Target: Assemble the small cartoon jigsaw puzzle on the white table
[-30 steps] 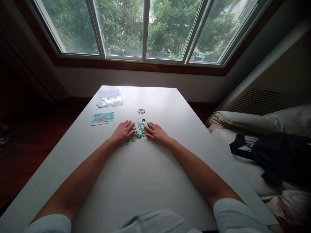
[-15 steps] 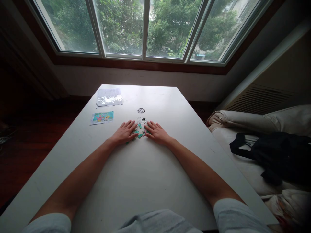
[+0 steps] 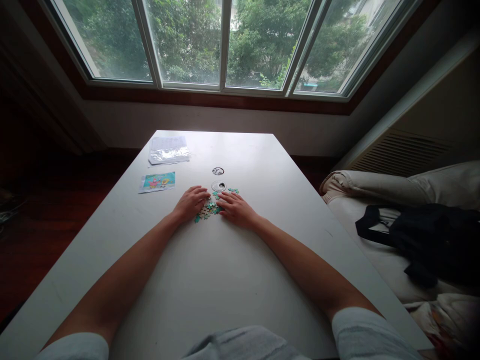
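My L hand (image 3: 191, 204) is at the L edge of the heap of small teal-green & pale jigsaw pieces (image 3: 205, 212), fingers close tog. & slightly curled; can't tell if a piece is pinched under the tips. My R hand (image 3: 237, 209) is palm-down at the heap's R side, fingers loosely spread over pcs, no pinch visible. The pcs lie loose & flat on the white smooth-topped table (image 3: 225, 280), mostly betw. my hands, w/ a few just beyond my R fingers.

Step in hand, I'd judge: working the loose pcs w/ both hands, spreading or sorting them, none visibly joined. Next move, IMO, calls for light, flat fingertips, sliding overlapped pcs apart w/o flicking any off; a single pc would need a proper thumb-&-finger pinch.

Just past the heap: round B&W patterned disc (image 3: 218, 186); smaller dark-rimmed round disc (image 3: 218, 171) beyond it. Off to L: rect. teal picture sheet w/ pink & yellow figures (image 3: 157, 182), near the shiny clear plastic packet (image 3: 168, 151). Neither hand's touching those.
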Demonstrator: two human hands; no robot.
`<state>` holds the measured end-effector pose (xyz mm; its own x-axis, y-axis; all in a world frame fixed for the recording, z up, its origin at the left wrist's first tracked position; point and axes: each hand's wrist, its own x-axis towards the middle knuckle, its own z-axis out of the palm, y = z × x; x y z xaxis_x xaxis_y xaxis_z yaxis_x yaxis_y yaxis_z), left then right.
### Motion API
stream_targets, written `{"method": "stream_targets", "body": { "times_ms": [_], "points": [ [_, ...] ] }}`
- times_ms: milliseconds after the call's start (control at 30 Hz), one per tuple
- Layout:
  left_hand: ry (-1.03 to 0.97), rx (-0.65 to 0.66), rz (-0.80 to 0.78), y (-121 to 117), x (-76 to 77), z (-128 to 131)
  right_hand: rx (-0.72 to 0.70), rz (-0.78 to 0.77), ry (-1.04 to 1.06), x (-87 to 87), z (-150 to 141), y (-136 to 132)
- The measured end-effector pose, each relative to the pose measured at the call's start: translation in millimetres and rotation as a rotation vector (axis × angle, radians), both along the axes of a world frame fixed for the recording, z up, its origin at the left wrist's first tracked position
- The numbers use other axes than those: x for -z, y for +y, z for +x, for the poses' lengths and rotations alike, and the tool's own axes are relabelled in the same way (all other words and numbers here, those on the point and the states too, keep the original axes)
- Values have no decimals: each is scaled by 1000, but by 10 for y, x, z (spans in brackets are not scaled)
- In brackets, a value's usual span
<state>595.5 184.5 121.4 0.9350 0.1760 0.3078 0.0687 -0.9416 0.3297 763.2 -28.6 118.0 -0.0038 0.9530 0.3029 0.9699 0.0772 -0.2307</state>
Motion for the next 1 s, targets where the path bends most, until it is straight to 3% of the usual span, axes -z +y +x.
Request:
{"method": "stream_targets", "body": {
  "times_ms": [200,600,767,1000],
  "points": [
    [-5,-12,2,-70,-32,12,26,121,52,52,76,27],
    [-131,-38,-42,-174,-62,60,4,212,109,55,67,66],
    [-158,-96,-22,-202,-94,96,144,274,206,84,105,117],
    [-147,-190,-19,-196,-76,187,304,207,192,91,110,189]
  ]
}}
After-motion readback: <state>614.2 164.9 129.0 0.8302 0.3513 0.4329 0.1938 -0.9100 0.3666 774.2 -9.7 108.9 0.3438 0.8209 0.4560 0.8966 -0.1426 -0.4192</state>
